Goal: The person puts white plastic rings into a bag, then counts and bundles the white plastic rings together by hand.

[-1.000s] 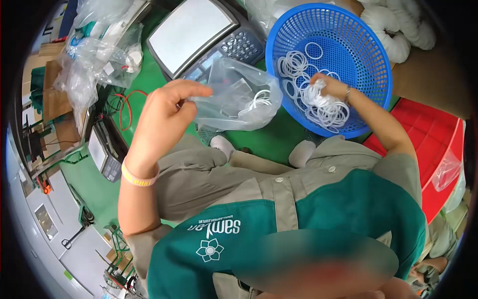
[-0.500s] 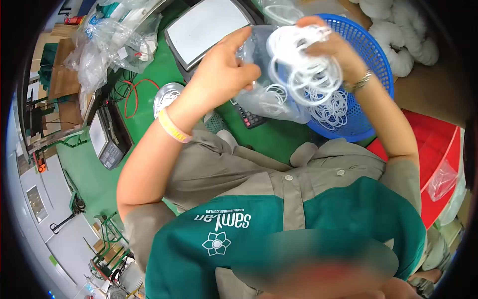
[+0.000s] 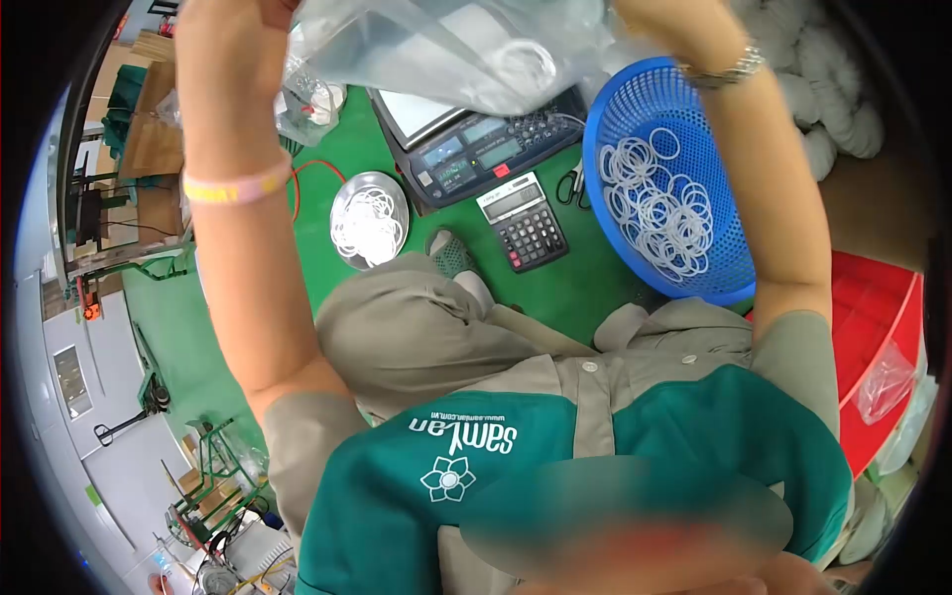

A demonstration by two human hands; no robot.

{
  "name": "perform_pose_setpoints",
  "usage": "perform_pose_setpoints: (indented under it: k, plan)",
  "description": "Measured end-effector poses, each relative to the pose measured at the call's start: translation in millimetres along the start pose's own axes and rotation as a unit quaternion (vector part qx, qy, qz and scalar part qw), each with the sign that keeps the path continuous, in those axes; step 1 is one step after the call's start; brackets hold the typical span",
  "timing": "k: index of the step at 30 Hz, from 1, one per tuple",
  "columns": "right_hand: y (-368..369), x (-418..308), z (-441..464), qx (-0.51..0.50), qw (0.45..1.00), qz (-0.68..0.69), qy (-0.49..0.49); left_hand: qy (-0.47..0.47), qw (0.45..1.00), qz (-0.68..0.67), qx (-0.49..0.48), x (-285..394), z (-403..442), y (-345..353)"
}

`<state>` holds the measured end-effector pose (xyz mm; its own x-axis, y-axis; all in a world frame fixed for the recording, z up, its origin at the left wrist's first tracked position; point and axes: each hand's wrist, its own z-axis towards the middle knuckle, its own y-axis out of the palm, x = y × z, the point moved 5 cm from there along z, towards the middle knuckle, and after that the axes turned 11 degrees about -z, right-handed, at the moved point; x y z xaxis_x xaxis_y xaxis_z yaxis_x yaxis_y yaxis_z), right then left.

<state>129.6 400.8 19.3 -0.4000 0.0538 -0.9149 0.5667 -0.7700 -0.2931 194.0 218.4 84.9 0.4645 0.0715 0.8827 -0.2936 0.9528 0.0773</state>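
Observation:
A clear plastic bag (image 3: pixel 446 50) is stretched between my two raised hands at the top edge, with a few white rings (image 3: pixel 526 64) showing through it. My left hand (image 3: pixel 238 50) is closed at the bag's left side, its fingertips partly cut off by the frame. My right hand (image 3: pixel 684 28) is at the bag's right side, its fingers mostly out of frame. Below my right wrist, a blue basket (image 3: pixel 736 233) holds many loose white rings (image 3: pixel 659 213). A metal bowl (image 3: pixel 342 203) with more white rings (image 3: pixel 375 226) stands at left centre.
A digital scale (image 3: pixel 466 149) lies under the bag on the green surface (image 3: pixel 545 297). Near it are a calculator (image 3: pixel 521 223) and scissors (image 3: pixel 572 183). White bundles (image 3: pixel 833 89) lie at the far right, above a red bin (image 3: pixel 868 327). A red cable (image 3: pixel 307 174) runs at the left.
Both hands have risen toward the top edge with the bag. The bunch of white rings is no longer visible in my right hand. Rings, calculator and scale keys are now uncovered.

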Motion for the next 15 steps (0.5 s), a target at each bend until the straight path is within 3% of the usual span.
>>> perform_pose_setpoints:
  k: [1, 3, 4, 5, 7, 9, 10, 11, 12, 15]
  plan:
    - [-17.1, -3.4, -2.2, 0.038, 0.995, 0.089, -0.04, 0.043, 0.999, 0.014, 0.003, 2.0, 14.5, -10.9]
    - [-44.5, 8.8, -13.0, 0.128, 0.99, 0.058, -0.019, 0.092, 0.995, -0.028, -0.022, 11.3, 31.2, -22.1]
    - [-54.1, 21.1, -22.2, 0.168, 0.985, 0.045, 0.006, 0.121, 0.991, -0.034, 0.044, 11.4, 30.2, -24.9]
    - [-68.8, 59.7, -30.3, 0.171, 0.984, 0.003, 0.041, 0.122, 0.991, -0.033, 0.044, 2.5, 35.3, -37.5]
    - [-84.7, 141.7, -54.8, 0.141, 0.98, -0.07, 0.119, 0.025, 0.999, 0.02, 0.041, -52.7, 45.2, -77.4]
    - [-87.9, 214.5, -86.0, 0.065, 0.963, -0.154, 0.213, -0.11, 0.97, 0.217, 0.018, -131.7, 39.8, -120.3]
    - [-84.0, 243.5, -103.0, 0.021, 0.958, -0.155, 0.241, -0.134, 0.981, 0.139, 0.002, -138.9, 19.0, -110.2]
    - [-72.9, 257.1, -117.6, 0.075, 0.953, -0.134, 0.259, -0.17, 0.974, 0.15, 0.008, -165.3, 15.7, -121.0]
    - [-61.9, 262.6, -125.9, 0.089, 0.943, -0.161, 0.278, -0.146, 0.979, 0.141, -0.001, -160.7, 11.2, -111.1]
    - [-13.6, 254.4, -120.8, 0.029, 0.957, -0.211, 0.199, -0.123, 0.982, 0.14, -0.001, -151.9, 9.5, -95.2]
